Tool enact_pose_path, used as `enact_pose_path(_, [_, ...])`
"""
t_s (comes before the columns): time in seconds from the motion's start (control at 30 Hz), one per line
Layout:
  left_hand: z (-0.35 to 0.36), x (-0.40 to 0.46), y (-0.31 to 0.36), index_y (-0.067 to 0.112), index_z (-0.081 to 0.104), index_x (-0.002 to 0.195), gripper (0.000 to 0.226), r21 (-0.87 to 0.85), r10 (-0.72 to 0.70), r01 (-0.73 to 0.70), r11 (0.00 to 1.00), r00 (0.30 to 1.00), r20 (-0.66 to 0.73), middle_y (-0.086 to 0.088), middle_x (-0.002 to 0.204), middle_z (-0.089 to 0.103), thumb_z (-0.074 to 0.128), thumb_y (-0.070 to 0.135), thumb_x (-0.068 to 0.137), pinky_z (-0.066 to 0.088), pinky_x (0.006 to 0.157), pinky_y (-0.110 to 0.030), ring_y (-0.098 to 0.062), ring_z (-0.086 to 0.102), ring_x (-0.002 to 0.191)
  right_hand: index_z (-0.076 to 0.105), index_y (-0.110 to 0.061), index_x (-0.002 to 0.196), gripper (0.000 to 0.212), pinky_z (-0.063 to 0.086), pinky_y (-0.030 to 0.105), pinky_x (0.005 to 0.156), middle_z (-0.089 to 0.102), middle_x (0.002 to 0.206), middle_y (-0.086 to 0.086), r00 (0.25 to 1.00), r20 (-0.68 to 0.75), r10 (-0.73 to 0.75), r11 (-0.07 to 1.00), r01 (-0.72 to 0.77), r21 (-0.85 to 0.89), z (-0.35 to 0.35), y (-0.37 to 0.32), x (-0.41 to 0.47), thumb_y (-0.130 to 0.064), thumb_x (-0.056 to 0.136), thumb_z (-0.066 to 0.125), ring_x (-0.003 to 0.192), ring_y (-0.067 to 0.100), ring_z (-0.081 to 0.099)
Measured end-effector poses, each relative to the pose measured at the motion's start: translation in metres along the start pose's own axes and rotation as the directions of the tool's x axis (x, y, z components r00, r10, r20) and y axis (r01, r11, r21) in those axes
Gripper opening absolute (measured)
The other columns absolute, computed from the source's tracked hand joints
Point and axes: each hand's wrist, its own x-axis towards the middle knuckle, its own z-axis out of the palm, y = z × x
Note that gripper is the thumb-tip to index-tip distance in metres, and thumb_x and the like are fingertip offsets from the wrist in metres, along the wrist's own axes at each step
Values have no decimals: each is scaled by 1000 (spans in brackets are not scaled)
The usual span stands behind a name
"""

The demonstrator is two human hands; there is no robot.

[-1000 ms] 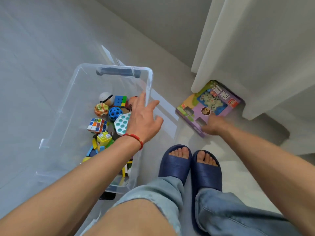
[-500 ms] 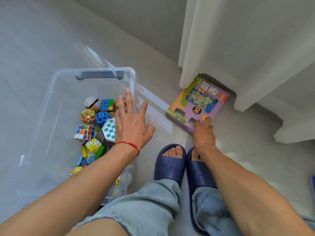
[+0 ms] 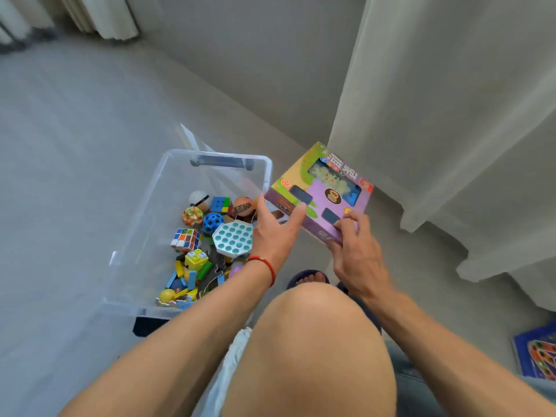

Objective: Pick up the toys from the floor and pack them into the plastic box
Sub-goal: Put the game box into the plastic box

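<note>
A purple and green boxed toy hangs in the air, tilted, just right of the clear plastic box. My right hand grips its near edge from below. My left hand, with a red cord on the wrist, touches the toy's left near corner with spread fingers, right beside the plastic box's right rim. Inside the plastic box lie several toys: a Rubik's cube, a blue holed ball, a teal-dotted hexagon, an orange ball and coloured blocks.
A pale curtain hangs down to the floor at the right, with the wall's base behind the plastic box. A blue flat game board lies on the floor at the far right edge. My bare knee fills the foreground.
My right hand has lifted the boxed toy off the floor by the curtain and carried it left toward the plastic box. My left hand has moved right from over the plastic box to meet it.
</note>
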Motion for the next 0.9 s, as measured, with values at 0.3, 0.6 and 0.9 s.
enact_pose_path(0.3, [-137, -21, 20, 14, 53, 111, 44, -443, -83, -121, 888, 906, -415, -15, 107, 69, 73, 16, 73, 61, 68, -48, -30, 73, 89, 37, -31, 145, 51, 55, 45, 82, 30, 152, 2, 871, 239, -429, 903, 412, 120, -51, -104, 44, -54, 100, 39, 95, 24, 64])
enact_pose_path(0.6, [-159, -26, -61, 2, 56, 112, 27, -608, -412, 136, 782, 845, -341, -18, 96, 67, 60, -6, 87, 60, 51, -40, -25, 68, 76, 51, -18, 134, 34, 53, 39, 86, 42, 137, 2, 898, 178, -403, 913, 379, 154, -75, -90, 55, -24, 100, 51, 84, 16, 64])
enact_pose_path(0.9, [-140, 7, -77, 29, 28, 148, 82, 728, -73, 296, 618, 944, -321, -14, 157, 14, 72, 35, 80, 30, 113, -51, -37, 15, 144, 57, -22, 127, 28, 53, 30, 86, 41, 135, -4, 926, 219, -306, 945, 267, 191, -72, -78, 42, -23, 100, 52, 92, 6, 60])
